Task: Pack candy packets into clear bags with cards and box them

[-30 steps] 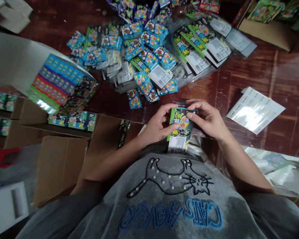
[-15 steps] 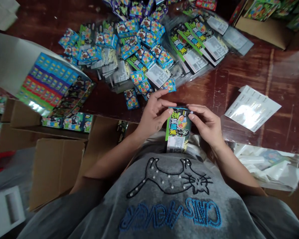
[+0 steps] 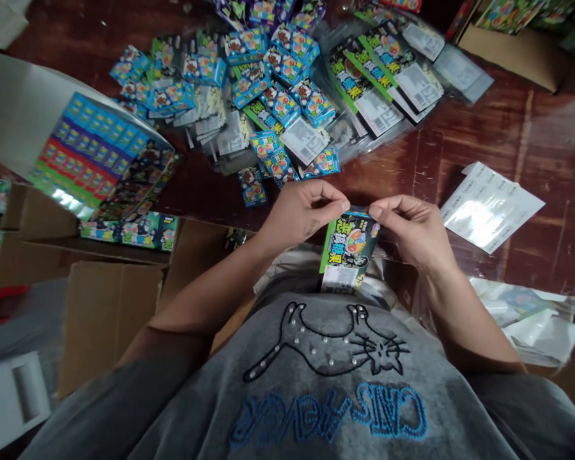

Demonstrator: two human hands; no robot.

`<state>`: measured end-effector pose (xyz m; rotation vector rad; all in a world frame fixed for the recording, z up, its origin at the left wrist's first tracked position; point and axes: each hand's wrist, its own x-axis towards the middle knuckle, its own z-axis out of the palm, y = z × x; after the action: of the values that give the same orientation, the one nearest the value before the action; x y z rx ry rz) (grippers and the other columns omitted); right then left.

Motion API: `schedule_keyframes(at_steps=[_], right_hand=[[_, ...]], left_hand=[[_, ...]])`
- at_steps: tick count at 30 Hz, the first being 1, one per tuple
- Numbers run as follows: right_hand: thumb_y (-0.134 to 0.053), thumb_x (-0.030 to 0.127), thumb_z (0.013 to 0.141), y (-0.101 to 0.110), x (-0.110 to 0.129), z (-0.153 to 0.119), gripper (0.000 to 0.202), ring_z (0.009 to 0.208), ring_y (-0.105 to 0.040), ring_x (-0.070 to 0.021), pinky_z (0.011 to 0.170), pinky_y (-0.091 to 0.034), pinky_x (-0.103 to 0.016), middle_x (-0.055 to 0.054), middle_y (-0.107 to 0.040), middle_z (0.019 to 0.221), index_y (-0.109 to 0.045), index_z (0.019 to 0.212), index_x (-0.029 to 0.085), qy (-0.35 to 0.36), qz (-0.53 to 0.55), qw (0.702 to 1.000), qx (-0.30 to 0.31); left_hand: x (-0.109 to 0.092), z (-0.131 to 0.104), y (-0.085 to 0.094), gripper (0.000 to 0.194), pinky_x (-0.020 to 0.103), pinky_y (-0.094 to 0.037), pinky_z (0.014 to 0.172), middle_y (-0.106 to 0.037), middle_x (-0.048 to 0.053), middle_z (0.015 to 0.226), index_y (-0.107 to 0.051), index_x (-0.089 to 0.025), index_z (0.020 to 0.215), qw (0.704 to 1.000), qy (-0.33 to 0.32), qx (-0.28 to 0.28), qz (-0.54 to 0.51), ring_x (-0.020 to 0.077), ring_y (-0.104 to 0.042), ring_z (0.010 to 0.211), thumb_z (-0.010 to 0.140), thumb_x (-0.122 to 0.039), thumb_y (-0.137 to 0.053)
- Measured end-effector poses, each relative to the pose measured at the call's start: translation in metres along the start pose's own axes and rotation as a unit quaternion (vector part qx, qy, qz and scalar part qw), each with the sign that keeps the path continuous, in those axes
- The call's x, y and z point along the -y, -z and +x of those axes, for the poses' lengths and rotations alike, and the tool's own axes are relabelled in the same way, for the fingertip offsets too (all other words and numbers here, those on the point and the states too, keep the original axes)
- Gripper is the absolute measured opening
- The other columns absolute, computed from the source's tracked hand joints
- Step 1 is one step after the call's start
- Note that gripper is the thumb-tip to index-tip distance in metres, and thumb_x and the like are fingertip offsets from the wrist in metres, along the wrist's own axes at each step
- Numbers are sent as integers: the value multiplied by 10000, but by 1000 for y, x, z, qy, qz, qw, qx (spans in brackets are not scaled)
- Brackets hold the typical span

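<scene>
Upright between my hands, at the table's near edge, is a green-and-black printed candy pouch (image 3: 347, 246). A strip of blue shows at its top; whether that is a packet inside, I cannot tell. My left hand (image 3: 304, 211) pinches the top edge on the left between thumb and index finger. On the other side, my right hand (image 3: 414, 227) pinches the clear plastic at the right end of that edge. Small blue candy boxes (image 3: 278, 102) lie in a loose heap beyond my left hand. Flat printed pouches (image 3: 381, 112) are fanned out to the right of them.
A striped display box (image 3: 93, 150) stands at the left. To the right lies a shiny white sticker sheet (image 3: 493, 207). Open cardboard cartons (image 3: 110, 326) stand below the table's left side, and another carton (image 3: 512, 57) sits at the far right corner. Purple packets (image 3: 263, 11) lie at the back.
My left hand has moved right and its spread fingers have closed into a pinch. My right hand has shifted slightly right, now pinching the pouch's top edge. The pouch has moved a little right.
</scene>
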<state>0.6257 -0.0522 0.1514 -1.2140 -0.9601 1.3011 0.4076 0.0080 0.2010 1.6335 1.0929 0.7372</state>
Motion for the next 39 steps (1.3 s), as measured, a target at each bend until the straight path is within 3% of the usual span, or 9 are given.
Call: schedule_keyframes(at_steps=[4,8,12,15,19,25,31,35,39], right_hand=[[-817,515,932,17,2,-5,234,1014,-780,-218,969,-622,-415,-36,-850,1093,-864,919,287,53,-73,994,58],[-780,422,979,12,13,-14,229,1342,-663,-280,1159,-517,-525,-74,-740,1404,-841,1170,313,226,-213,950,37],[-762,405,995,-18,22,-14,380,1266,-666,-283,1107,-494,-531,-85,-734,1338,-743,1363,309,362,-302,878,83],[-724,418,1023,-38,21,-5,304,1246,-652,-275,1083,-467,-509,-79,-727,1332,-757,1296,288,408,-327,844,120],[-707,354,1036,-40,26,4,108,1209,-650,-256,1091,-443,-495,-48,-747,1280,-775,1029,270,391,-313,851,159],[-712,423,1028,12,86,28,175,1051,-697,-207,961,-531,-406,-58,-769,1133,-735,1013,250,245,-257,903,242],[-743,536,944,27,102,78,291,682,-634,-139,622,-459,-315,15,-758,843,-780,978,250,89,-421,779,455],[-815,531,852,13,77,93,279,555,-520,-110,586,-415,-324,38,-698,707,-771,848,255,145,-446,771,431],[-759,616,893,6,72,81,369,715,-599,-178,674,-465,-366,-32,-709,899,-743,985,258,218,-489,774,337]], left_hand=[[6,-2,3,192,278,-600,823,-841,59,972,-820,-182,886,997,-20,57,-37,162,-765,880,819,-356,-865],[18,3,-2,199,268,-581,777,-826,57,909,-804,-163,901,999,-11,38,-27,148,-738,812,841,-351,-830],[23,9,-5,140,255,-517,710,-781,23,836,-758,-155,854,998,-40,37,9,140,-673,760,827,-292,-762],[21,9,-3,141,258,-444,642,-694,-12,734,-682,-162,762,995,-77,41,40,132,-593,699,827,-282,-721],[20,8,-2,215,263,-401,613,-635,-26,675,-639,-161,702,992,-105,22,69,124,-540,662,785,-300,-781],[24,8,-7,155,278,-546,758,-806,49,880,-774,-156,852,998,-54,16,9,152,-709,797,863,-310,-762],[11,6,-9,129,251,-546,699,-815,52,871,-797,-157,910,997,-44,56,20,127,-711,741,860,-226,-700],[8,6,-7,153,256,-544,679,-821,55,881,-809,-165,933,997,-48,51,31,134,-715,741,850,-233,-701],[11,5,0,152,267,-563,692,-831,58,883,-815,-171,933,997,-42,48,37,146,-734,753,853,-247,-711]])
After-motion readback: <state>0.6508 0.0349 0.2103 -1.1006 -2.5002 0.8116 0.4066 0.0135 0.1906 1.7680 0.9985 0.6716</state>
